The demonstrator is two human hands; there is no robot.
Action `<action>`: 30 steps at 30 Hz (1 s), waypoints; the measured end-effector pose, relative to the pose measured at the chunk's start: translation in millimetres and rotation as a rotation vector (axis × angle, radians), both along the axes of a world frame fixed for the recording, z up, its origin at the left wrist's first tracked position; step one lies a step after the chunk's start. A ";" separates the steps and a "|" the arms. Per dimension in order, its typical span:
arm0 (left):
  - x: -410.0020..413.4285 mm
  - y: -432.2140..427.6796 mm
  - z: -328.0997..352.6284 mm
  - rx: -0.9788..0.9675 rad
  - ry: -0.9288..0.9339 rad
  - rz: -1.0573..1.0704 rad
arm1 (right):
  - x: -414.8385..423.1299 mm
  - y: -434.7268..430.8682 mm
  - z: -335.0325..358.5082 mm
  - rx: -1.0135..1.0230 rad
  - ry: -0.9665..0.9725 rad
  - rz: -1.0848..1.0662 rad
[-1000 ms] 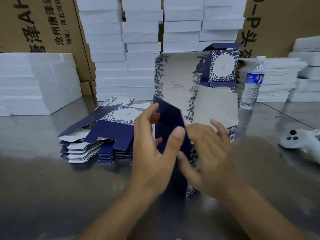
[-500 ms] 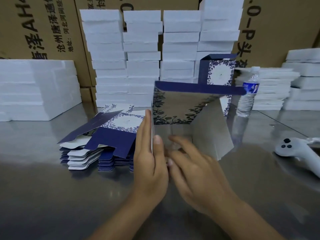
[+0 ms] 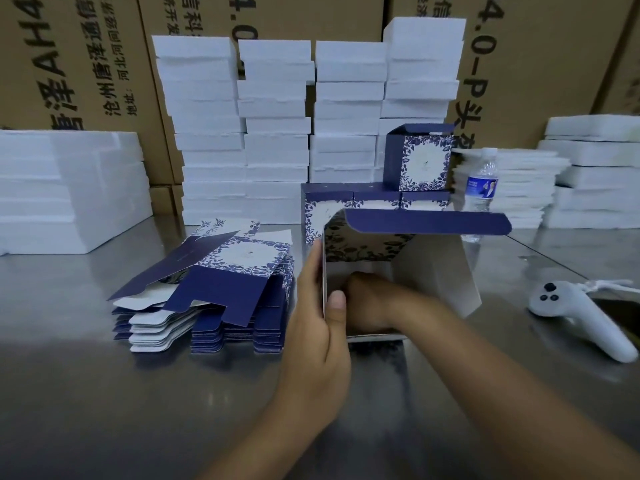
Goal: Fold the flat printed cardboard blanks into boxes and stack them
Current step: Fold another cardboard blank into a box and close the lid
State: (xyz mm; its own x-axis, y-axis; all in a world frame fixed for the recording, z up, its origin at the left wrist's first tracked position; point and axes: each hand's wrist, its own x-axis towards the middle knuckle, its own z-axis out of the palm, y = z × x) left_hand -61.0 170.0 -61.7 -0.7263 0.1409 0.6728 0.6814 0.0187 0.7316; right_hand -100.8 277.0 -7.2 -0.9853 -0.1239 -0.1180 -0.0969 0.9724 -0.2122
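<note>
**Now seating the box bottom**

Head view: on the steel table (image 3: 104, 393), the left hand (image 3: 318, 327) pinches the left wall of the half-formed navy floral cardboard box (image 3: 363, 244), thumb at its edge. The right hand (image 3: 370, 299) reaches inside toward the floor. Its fingers are hidden, so I cannot tell their state. Nothing else shows inside. Next, probably: close the navy lid flap (image 3: 426, 221), then stack the box on the closed finished boxes (image 3: 422, 161) behind.

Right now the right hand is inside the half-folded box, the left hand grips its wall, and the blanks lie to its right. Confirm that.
One error: the head view shows the blanks left of the box, not right. The right hand is inside it and the left hand grips its wall.
</note>
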 end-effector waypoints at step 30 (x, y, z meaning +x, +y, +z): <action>-18.2 -13.7 6.6 -0.002 -0.055 -0.054 | 63.3 10.9 23.7 0.139 0.415 0.219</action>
